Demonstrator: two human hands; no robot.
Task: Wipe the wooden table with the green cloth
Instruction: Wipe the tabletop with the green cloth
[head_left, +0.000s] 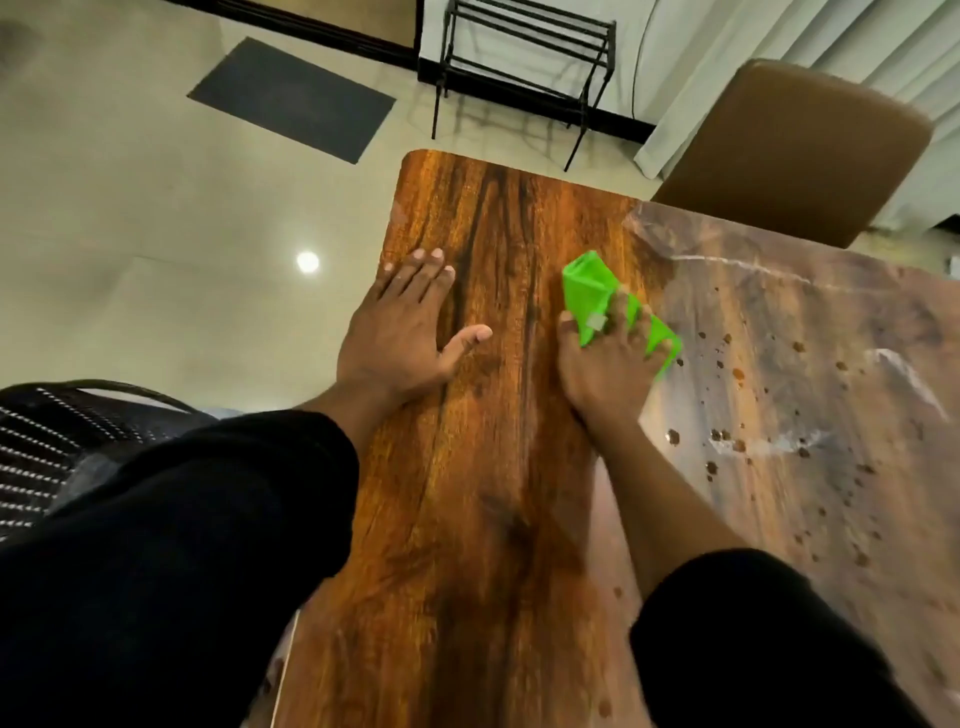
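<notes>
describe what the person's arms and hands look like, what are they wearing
Both arms wear loose black sleeves: the left sleeve ends just above the wrist, the right sleeve is pushed up to mid-forearm. The left hand and right hand are bare: no gloves, rings, watch or markings visible.

One wooden table (483, 364), one green cloth (592, 291), two hands — left (400, 332), right (608, 369) — one brown chair (789, 150), one black rack (524, 57)

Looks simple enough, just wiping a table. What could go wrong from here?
The brown droplets lie to the right of the green cloth, so a sweep may smear rather than lift them. The cloth is bunched under the right hand, giving little contact with the wooden table. The left hand rests flat near the table's edge and might slip off.
</notes>
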